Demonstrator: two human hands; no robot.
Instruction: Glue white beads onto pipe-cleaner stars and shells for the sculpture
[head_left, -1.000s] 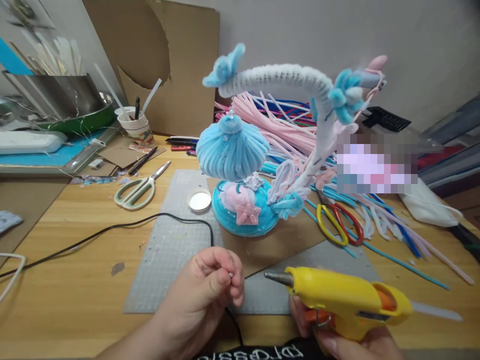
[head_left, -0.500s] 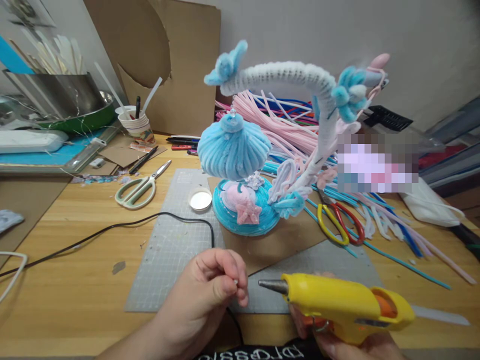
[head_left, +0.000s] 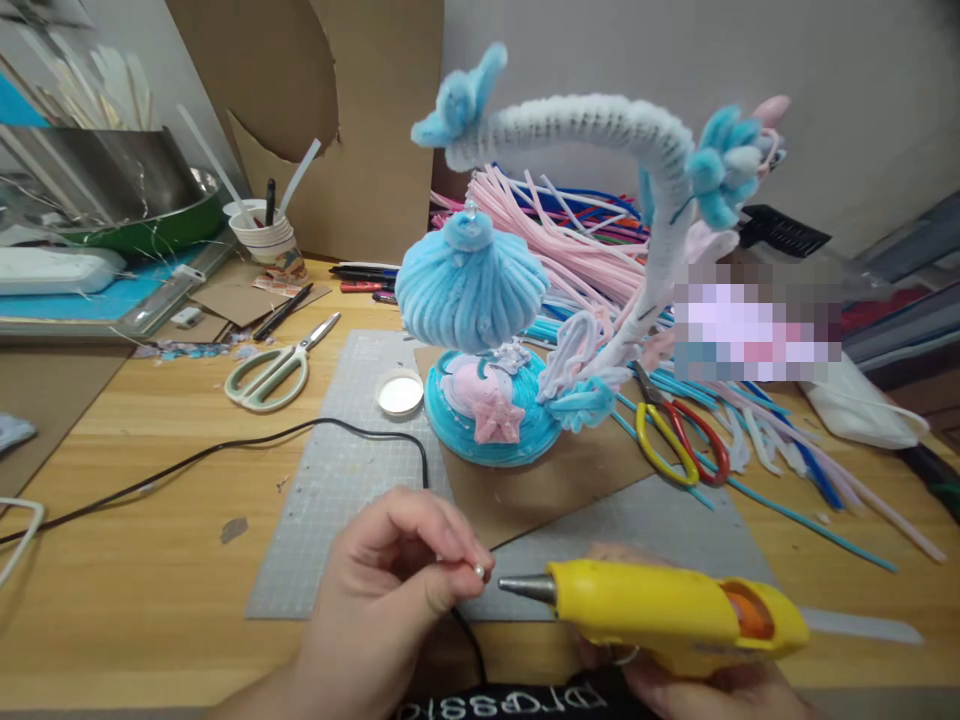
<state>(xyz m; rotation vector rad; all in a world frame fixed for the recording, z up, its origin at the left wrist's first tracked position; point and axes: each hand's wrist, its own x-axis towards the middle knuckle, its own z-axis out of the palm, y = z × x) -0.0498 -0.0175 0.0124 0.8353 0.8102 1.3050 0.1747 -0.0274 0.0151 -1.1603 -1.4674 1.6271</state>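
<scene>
Between the thumb and fingertips of my left hand (head_left: pixel 397 590) is a small white bead (head_left: pixel 479 571). My right hand (head_left: pixel 675 680) is wrapped round a yellow glue gun (head_left: pixel 645 605), mostly hidden beneath it. The gun's metal nozzle points left and ends just right of the bead, with a small gap. Beyond my hands stands a fuzzy lamp-like craft: a blue shell shade (head_left: pixel 472 285) hangs from a white curved arm (head_left: pixel 585 125) over a round blue base (head_left: pixel 517 450) with a pink star.
Green-handled scissors (head_left: pixel 274 380) lie left of the grey cutting mat (head_left: pixel 300 540). A small round lid (head_left: pixel 399 393) is beside the base. Red-and-yellow scissors (head_left: pixel 679 440) and pipe cleaners (head_left: pixel 585 245) lie at the right and back. A black cable (head_left: pixel 225 447) crosses the table.
The glue gun has moved left, its nozzle closer to my left fingertips. My left fingers have turned slightly, and the bead shows more clearly.
</scene>
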